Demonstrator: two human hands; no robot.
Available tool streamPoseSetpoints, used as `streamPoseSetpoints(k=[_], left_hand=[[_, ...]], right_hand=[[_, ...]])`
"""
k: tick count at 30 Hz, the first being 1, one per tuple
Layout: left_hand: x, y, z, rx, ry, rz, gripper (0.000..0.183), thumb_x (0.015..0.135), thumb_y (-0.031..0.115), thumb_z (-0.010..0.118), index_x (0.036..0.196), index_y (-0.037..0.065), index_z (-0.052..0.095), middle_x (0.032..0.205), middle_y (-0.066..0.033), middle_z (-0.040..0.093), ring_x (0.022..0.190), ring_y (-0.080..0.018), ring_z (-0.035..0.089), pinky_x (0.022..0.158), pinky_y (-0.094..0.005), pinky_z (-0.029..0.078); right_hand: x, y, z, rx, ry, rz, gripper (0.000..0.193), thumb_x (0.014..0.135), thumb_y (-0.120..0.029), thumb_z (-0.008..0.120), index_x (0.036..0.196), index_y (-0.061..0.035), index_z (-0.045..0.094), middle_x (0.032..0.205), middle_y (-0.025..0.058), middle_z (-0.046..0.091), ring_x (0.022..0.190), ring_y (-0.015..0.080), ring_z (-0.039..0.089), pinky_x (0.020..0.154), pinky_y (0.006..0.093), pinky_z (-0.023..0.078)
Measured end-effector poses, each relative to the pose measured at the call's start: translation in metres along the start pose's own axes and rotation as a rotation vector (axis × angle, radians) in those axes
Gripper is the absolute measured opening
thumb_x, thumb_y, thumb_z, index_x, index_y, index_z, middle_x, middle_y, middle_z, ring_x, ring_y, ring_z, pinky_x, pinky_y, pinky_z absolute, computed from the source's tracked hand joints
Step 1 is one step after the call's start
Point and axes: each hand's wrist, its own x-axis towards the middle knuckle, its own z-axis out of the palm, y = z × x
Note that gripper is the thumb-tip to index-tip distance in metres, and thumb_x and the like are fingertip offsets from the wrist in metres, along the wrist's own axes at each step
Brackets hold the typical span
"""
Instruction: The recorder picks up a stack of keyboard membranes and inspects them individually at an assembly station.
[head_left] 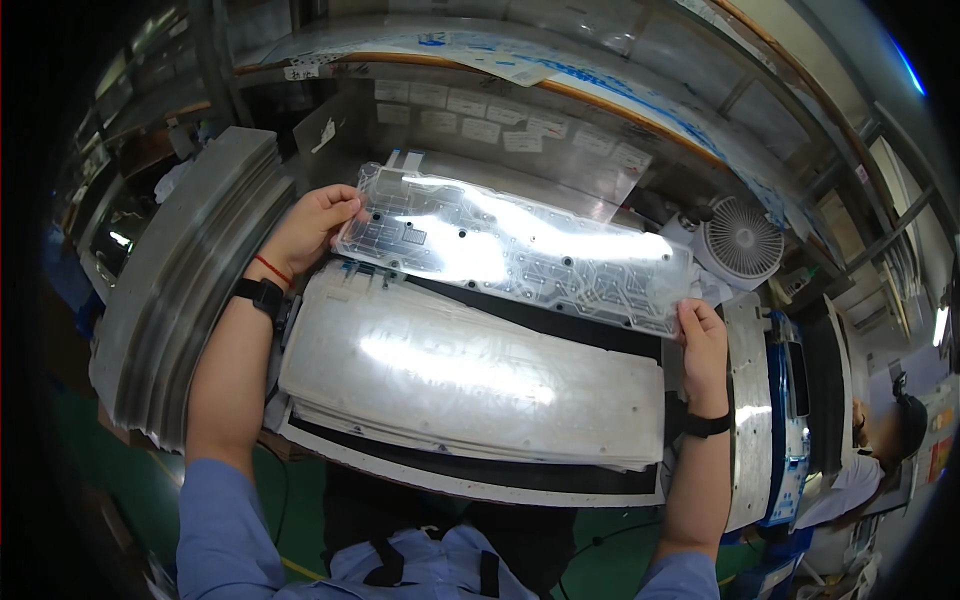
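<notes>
Between both hands a clear keyboard membrane sheet is stretched out, with fine circuit traces, small dark dots and bright glare on it. My left hand pinches its left end, thumb on top. At the lower right corner my right hand grips the sheet's edge. Nearer to me, just below the held sheet, lies a stack of similar pale, translucent sheets, with a few uneven edges showing at the front. The stack rests on a black mat on the workbench.
Tall piles of grey sheets stand at the left. On the right are a small round fan, another sheet stack and a blue-edged fixture. A shelf runs across the back. Another person is at the far right.
</notes>
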Motion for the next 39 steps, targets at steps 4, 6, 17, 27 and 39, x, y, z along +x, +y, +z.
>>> streamPoseSetpoints(k=[4, 6, 17, 27, 39], left_hand=[[0.001, 0.004, 0.009, 0.022, 0.021, -0.016, 0.015, 0.095, 0.019, 0.055, 0.102, 0.007, 0.060, 0.078, 0.0028, 0.061, 0.059, -0.0022, 0.047, 0.053, -0.0157, 0.037], [-0.002, 0.004, 0.007, 0.021, 0.037, -0.024, 0.013, 0.095, 0.019, 0.055, 0.098, 0.007, 0.061, 0.075, 0.0041, 0.058, 0.059, -0.0025, 0.046, 0.051, -0.0161, 0.036], [0.000, 0.002, 0.007, -0.138, 0.002, 0.040, 0.016, 0.095, 0.017, 0.055, 0.107, 0.006, 0.055, 0.090, -0.0045, 0.064, 0.064, -0.0097, 0.058, 0.058, -0.0196, 0.047], [-0.005, 0.012, 0.014, -0.002, -0.026, -0.025, 0.024, 0.096, 0.013, 0.049, 0.116, 0.000, 0.053, 0.101, -0.0063, 0.064, 0.075, -0.0069, 0.059, 0.062, -0.0175, 0.048], [-0.002, 0.004, 0.007, 0.084, -0.085, -0.085, 0.021, 0.096, 0.017, 0.051, 0.110, 0.002, 0.055, 0.089, -0.0037, 0.063, 0.060, -0.0022, 0.052, 0.051, -0.0138, 0.042]], right_hand=[[-0.001, 0.000, 0.001, 0.004, 0.037, -0.017, 0.017, 0.095, -0.018, 0.056, 0.090, -0.0028, 0.062, 0.069, -0.0044, 0.053, 0.060, 0.0032, 0.044, 0.056, 0.0178, 0.034], [-0.002, -0.004, 0.003, -0.046, 0.075, 0.004, 0.018, 0.096, -0.019, 0.055, 0.091, -0.0025, 0.061, 0.068, -0.0038, 0.053, 0.059, 0.0034, 0.044, 0.054, 0.0178, 0.034], [-0.001, 0.003, -0.005, 0.154, 0.154, -0.099, 0.018, 0.094, -0.014, 0.057, 0.105, 0.0000, 0.058, 0.078, 0.0012, 0.063, 0.068, 0.0050, 0.056, 0.061, 0.0175, 0.042], [-0.003, -0.008, 0.006, 0.055, 0.107, -0.083, 0.035, 0.091, -0.004, 0.057, 0.125, 0.0006, 0.048, 0.087, 0.0032, 0.065, 0.069, 0.0050, 0.056, 0.057, 0.0170, 0.042], [-0.001, -0.002, 0.002, 0.051, 0.105, -0.106, 0.037, 0.091, -0.004, 0.056, 0.127, -0.0002, 0.045, 0.087, 0.0030, 0.064, 0.065, 0.0055, 0.055, 0.055, 0.0170, 0.042]])
